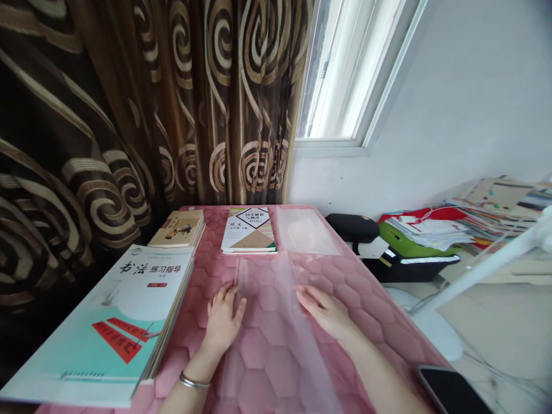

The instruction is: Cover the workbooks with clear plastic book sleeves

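Along the left side of the pink padded bench, a stack of large books lies flat, topped by a white and teal cover. Behind it is a smaller stack of brown books.

To the right, the left hand is palm down, fingers partly spread, with the fingertips at the left edge of a clear plastic sheet; no firm grip is visible. The white books lie beyond this hand, near the rear of the bench.

The plastic sheet lies flat between the two hands, extending toward the near edge. A second sheet lies just beyond it.

The right hand has its fingers drawn together at the plastic sheet's right edge; whether they pinch it cannot be told. A phone lies at the near right corner.
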### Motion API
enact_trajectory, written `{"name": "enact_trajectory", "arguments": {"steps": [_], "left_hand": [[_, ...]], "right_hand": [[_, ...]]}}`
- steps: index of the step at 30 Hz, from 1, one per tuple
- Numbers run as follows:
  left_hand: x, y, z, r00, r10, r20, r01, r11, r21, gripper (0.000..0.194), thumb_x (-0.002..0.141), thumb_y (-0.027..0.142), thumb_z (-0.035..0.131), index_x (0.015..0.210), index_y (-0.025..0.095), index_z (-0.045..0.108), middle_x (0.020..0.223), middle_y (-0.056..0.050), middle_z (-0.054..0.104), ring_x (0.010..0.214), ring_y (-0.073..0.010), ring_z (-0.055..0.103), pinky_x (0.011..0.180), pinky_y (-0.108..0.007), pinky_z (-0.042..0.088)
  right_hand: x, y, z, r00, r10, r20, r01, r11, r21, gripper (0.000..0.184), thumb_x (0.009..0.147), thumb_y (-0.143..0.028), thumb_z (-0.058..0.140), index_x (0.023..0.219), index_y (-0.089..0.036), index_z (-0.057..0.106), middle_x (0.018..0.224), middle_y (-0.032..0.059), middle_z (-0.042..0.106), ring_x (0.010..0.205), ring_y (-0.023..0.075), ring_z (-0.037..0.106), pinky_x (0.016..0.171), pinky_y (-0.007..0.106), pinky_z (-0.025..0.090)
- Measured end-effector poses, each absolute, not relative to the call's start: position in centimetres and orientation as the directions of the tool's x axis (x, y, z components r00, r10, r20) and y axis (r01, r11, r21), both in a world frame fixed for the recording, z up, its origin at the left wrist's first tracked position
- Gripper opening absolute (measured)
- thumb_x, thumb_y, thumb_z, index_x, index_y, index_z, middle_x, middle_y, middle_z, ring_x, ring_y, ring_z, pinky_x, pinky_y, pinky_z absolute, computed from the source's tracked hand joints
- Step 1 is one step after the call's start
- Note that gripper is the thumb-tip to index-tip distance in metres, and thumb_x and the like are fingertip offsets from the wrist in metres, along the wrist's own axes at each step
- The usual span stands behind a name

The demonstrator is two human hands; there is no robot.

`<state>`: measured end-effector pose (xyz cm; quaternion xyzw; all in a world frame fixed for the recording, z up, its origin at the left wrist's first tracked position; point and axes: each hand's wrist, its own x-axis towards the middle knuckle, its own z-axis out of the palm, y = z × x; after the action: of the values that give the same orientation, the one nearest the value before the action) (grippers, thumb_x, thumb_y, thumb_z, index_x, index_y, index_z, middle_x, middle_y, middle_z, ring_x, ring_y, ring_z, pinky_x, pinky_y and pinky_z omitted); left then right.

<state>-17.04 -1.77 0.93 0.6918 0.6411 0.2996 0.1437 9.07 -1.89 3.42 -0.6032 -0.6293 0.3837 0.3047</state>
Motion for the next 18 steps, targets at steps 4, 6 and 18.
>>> {"name": "enact_trajectory", "arguments": {"steps": [4, 6, 18], "left_hand": [[-17.7, -2.1, 2.8, -0.018, 0.988, 0.152, 0.455, -0.127, 0.882, 0.052, 0.092, 0.053, 0.031, 0.095, 0.019, 0.070, 0.111, -0.011, 0.069, 0.112, -0.0267, 0.058, 0.099, -0.043, 0.043], [-18.2, -2.1, 3.4, 0.026, 0.996, 0.091, 0.299, -0.094, 0.950, 0.049, 0.089, 0.054, 0.038, 0.093, 0.017, 0.070, 0.101, -0.009, 0.072, 0.102, -0.0247, 0.062, 0.093, -0.037, 0.047], [-20.8, -0.7, 2.1, -0.117, 0.977, -0.180, 0.283, 0.206, 0.937, 0.008, 0.075, 0.016, 0.053, 0.082, 0.019, 0.051, 0.060, 0.006, 0.059, 0.044, -0.0091, 0.057, 0.039, -0.018, 0.035]], "right_hand": [[5.2, -4.1, 4.5, -0.403, 0.915, 0.021, 0.352, 0.176, -0.919, 0.058, 0.093, -0.063, 0.034, 0.130, -0.025, 0.059, 0.133, 0.0077, 0.060, 0.126, 0.0238, 0.051, 0.107, 0.040, 0.038], [3.1, -5.2, 4.5, -0.532, 0.845, 0.048, 0.409, 0.306, -0.860, 0.048, 0.093, -0.055, 0.043, 0.126, -0.027, 0.063, 0.135, 0.0068, 0.059, 0.133, 0.0255, 0.044, 0.112, 0.044, 0.031], [7.4, -2.2, 3.2, 0.082, 0.992, 0.097, 0.880, -0.026, -0.475, 0.038, 0.091, -0.033, 0.049, 0.118, -0.010, 0.062, 0.112, 0.0207, 0.065, 0.106, 0.0312, 0.063, 0.090, 0.041, 0.048]]}}
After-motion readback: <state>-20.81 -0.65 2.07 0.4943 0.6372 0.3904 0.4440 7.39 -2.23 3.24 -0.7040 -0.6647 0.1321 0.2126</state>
